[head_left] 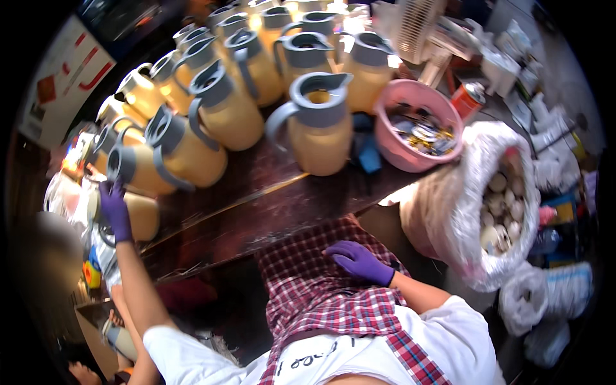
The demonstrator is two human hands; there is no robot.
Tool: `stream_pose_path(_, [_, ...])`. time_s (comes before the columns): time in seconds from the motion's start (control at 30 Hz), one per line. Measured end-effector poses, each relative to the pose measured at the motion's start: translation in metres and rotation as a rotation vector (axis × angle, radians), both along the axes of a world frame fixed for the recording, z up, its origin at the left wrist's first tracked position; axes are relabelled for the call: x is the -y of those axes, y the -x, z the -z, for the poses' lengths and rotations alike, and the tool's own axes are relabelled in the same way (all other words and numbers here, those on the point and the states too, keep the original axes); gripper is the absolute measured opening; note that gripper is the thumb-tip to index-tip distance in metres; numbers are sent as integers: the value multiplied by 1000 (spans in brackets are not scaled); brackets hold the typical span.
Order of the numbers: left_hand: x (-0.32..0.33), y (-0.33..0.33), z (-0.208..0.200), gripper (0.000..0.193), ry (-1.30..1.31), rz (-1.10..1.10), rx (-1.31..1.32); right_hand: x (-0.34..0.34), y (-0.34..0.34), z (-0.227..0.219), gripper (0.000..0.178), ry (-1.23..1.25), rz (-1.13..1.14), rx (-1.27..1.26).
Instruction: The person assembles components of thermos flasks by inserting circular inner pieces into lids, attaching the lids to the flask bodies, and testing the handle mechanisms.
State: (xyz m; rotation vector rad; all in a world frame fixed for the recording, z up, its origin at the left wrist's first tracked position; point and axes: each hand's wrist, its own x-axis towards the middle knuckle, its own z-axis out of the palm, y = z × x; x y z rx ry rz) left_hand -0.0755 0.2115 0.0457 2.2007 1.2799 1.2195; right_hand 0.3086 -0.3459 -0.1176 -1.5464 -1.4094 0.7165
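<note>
My left hand point(117, 210), in a purple glove, reaches out to the far left. It overlaps a cream jug point(145, 217) at the table's edge. Its somewhat blurred fingers stretch apart toward the grey rim of the neighbouring jug point(146, 171); whether they touch either jug is hard to tell. My right hand point(360, 262), gloved in purple too, lies flat on the checked apron point(301, 282) over my lap, holding nothing. Several more cream jugs with grey collars and handles crowd the table, among them one standing forward point(321, 138) near the middle.
A pink basin point(384, 136) of small metallic-looking parts stands on the dark wooden table point(237, 224), by an orange-red can point(468, 101). Right of the table, a plastic-lined sack point(443, 205) holds pale round pieces. At lower left a person's arm point(131, 333) is beside another jug point(119, 340).
</note>
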Motion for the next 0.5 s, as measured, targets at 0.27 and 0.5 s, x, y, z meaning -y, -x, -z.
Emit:
stream_pose_path(0.27, [53,40,57,20,96,143,462,39,-121,-111,25,-297,258,-337])
stream_pose_path(0.5, [76,-25,40,27,-52,299,96,-38,-293,-153,28,68,367,852])
